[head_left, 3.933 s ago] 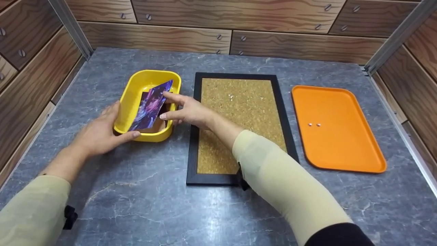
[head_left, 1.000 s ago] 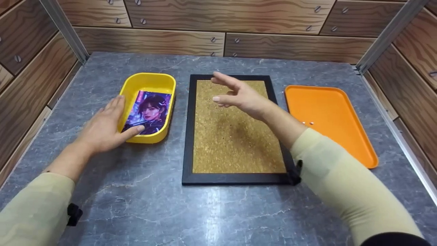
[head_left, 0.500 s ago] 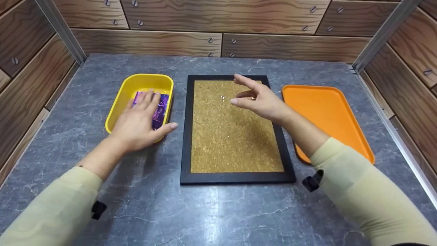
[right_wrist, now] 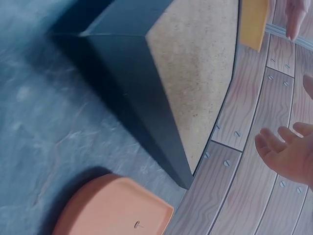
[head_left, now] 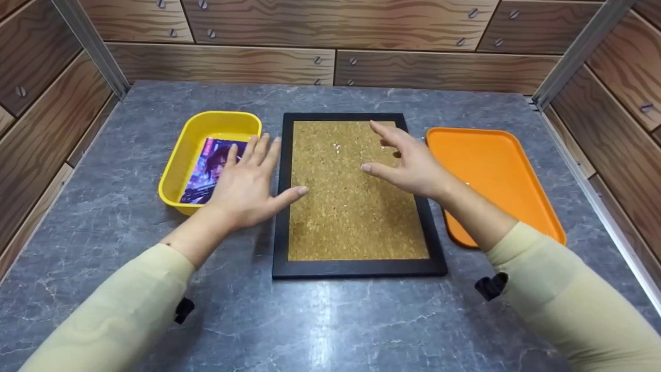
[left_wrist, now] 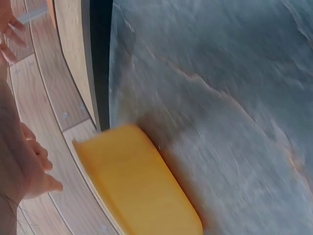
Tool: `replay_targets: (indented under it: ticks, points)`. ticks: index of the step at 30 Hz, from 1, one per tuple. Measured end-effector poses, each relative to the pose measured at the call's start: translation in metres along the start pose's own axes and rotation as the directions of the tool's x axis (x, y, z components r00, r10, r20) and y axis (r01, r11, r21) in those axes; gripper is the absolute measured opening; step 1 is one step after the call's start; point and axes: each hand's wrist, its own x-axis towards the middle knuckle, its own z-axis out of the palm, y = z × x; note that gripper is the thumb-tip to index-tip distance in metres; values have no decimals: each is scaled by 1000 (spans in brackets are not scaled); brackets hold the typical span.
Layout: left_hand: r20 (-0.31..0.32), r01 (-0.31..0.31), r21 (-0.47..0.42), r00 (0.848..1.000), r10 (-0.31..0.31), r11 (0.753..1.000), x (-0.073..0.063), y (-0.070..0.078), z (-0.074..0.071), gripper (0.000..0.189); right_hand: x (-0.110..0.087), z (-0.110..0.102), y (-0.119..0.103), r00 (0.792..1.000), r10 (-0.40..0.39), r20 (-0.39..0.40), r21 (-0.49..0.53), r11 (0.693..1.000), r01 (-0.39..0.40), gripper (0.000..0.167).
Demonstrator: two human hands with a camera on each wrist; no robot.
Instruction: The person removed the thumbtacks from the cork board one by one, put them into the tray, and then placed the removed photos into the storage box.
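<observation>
My left hand (head_left: 245,188) hovers between the yellow bin (head_left: 173,178) and the cork board (head_left: 356,222), its fingers spread and holding nothing. It overlaps the bin's right side in the head view. A printed picture card (head_left: 206,173) with a purple and blue portrait lies in the bin, partly hidden by that hand. Over the upper right of the black-framed board is my right hand (head_left: 413,163), empty, thumb and forefinger apart. Small shiny pins (head_left: 337,148) sit on the cork near its top. In the right wrist view the right hand (right_wrist: 291,152) shows relaxed, bent fingers.
To the right of the board lies an orange tray (head_left: 501,175), partly behind my right forearm. A small pin (right_wrist: 137,224) is on it in the right wrist view. Wood-patterned walls (head_left: 222,64) and metal corner posts bound the grey marbled table (head_left: 330,320).
The card, tilted up at my right hand earlier, now lies in the bin. My right hand has moved right over the board. My left hand has left the bin's rim and shifted right.
</observation>
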Motion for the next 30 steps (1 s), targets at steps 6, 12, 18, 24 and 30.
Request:
replay_targets:
  ticks: [6,12,18,24,30]
  points:
    - [9,-5,29,1000,5,1000,8,16,8,115,-11,5,3,1000,1,-15,-215,977,-4,91]
    - [16,-6,38,1000,5,999,15,25,18,115,-19,13,10,1000,3,-2,-379,926,-3,95]
    - [35,-4,28,999,3,1000,19,31,24,115,-21,22,14,997,72,26,-460,886,-52,98]
    - [55,5,30,998,-6,1000,24,37,31,114,-22,29,18,987,159,28,-504,855,-124,101]
    - [82,7,51,997,-11,999,26,40,38,113,-24,34,22,976,215,20,-518,838,-174,100]
